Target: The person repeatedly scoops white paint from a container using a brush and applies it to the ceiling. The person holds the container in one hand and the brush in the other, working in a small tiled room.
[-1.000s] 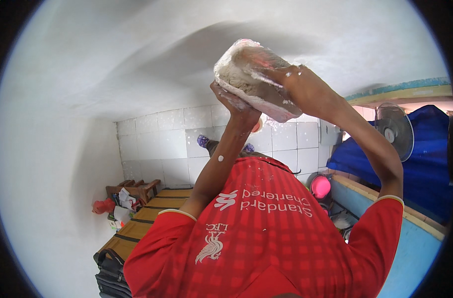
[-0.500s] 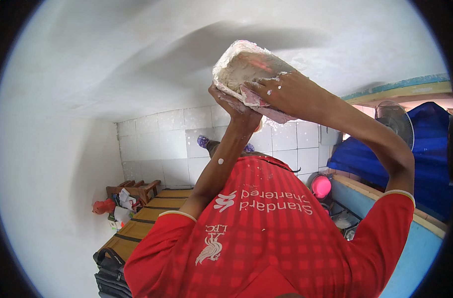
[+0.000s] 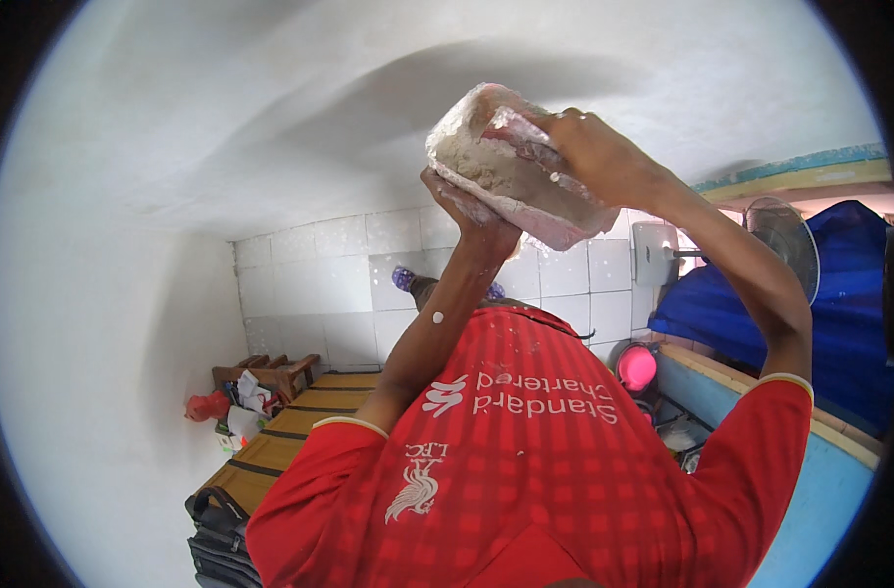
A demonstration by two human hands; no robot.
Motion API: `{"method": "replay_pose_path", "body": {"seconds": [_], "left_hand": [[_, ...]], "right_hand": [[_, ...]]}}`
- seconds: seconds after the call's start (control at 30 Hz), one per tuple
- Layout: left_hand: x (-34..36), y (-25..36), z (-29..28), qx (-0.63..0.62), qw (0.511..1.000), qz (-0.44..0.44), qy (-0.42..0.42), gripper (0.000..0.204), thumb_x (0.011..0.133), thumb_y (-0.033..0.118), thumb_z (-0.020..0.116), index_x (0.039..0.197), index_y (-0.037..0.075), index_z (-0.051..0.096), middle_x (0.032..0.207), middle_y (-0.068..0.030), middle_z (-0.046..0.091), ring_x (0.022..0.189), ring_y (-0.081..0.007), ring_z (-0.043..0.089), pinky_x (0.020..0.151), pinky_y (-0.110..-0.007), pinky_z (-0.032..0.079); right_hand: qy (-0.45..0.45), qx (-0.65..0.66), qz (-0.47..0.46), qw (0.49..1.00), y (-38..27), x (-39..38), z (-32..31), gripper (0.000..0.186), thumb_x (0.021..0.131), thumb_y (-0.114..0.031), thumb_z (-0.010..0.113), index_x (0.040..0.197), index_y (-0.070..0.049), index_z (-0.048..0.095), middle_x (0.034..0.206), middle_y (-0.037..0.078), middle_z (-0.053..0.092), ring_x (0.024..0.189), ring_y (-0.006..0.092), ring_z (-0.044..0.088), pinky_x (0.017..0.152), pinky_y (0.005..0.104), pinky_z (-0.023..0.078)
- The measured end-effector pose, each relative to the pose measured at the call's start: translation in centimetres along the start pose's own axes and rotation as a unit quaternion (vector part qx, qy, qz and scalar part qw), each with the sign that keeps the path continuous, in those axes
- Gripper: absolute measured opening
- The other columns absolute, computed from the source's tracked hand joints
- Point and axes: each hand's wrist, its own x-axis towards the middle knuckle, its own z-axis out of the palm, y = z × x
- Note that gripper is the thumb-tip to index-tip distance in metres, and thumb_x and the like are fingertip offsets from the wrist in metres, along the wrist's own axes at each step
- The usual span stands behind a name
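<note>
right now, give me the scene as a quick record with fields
held thing: clear bag packed with a pale, floury mass
left hand: left hand cups the bag's lower end from beneath
right hand: right hand clasps the bag's upper side, fingers spread over it
grip: both hands closed on the bag
marks: white smears on both hands
clothing: red checked shirt
behind: white tiled wall, electric fan, blue cloth, round pink thing, wooden stool
</note>
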Motion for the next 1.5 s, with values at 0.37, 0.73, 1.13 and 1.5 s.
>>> {"method": "replay_pose_path", "body": {"seconds": [0.37,0.73,1.13,1.5], "left_hand": [[0.2,1.5,0.2,0.061,0.993,0.096,0.01,0.076,0.079,0.031,0.082,0.126,0.007,0.028,0.127,-0.0122,0.041,0.114,-0.0195,0.049,0.097,-0.04,0.043],[-1.4,0.2,-0.6,0.155,0.973,0.173,0.022,0.085,0.074,0.029,0.087,0.127,0.007,0.025,0.126,-0.0103,0.04,0.114,-0.0171,0.045,0.099,-0.038,0.04],[-0.3,-0.2,-1.2,0.146,0.983,0.107,-0.008,0.074,0.082,0.018,0.08,0.128,0.01,0.022,0.126,-0.0086,0.037,0.116,-0.0162,0.043,0.101,-0.037,0.041],[-0.3,0.6,-1.0,0.109,0.985,0.129,0.019,0.075,0.076,0.035,0.082,0.133,0.009,0.041,0.125,-0.0081,0.051,0.116,-0.0209,0.054,0.097,-0.042,0.045]], "right_hand": [[-0.14,-0.018,0.027,0.99,-1.3,-0.5,-1.5,0.058,0.08,-0.001,0.063,0.137,-0.011,0.057,0.108,0.02,0.069,0.094,0.0394,0.067,0.083,0.0458,0.055],[-0.115,-0.146,-0.089,0.979,-0.6,-0.9,1.5,0.062,0.084,-0.011,0.063,0.144,-0.017,0.05,0.113,0.012,0.071,0.093,0.0301,0.071,0.086,0.0413,0.057],[0.034,-0.14,-0.086,0.986,-1.0,0.3,2.5,0.054,0.08,-0.005,0.066,0.133,-0.007,0.056,0.103,0.02,0.071,0.095,0.0354,0.07,0.086,0.0424,0.056],[-0.085,-0.017,0.088,0.992,-2.1,0.4,-1.3,0.057,0.078,0.003,0.062,0.135,-0.001,0.056,0.1,0.029,0.067,0.095,0.0447,0.065,0.083,0.0464,0.054]]}}
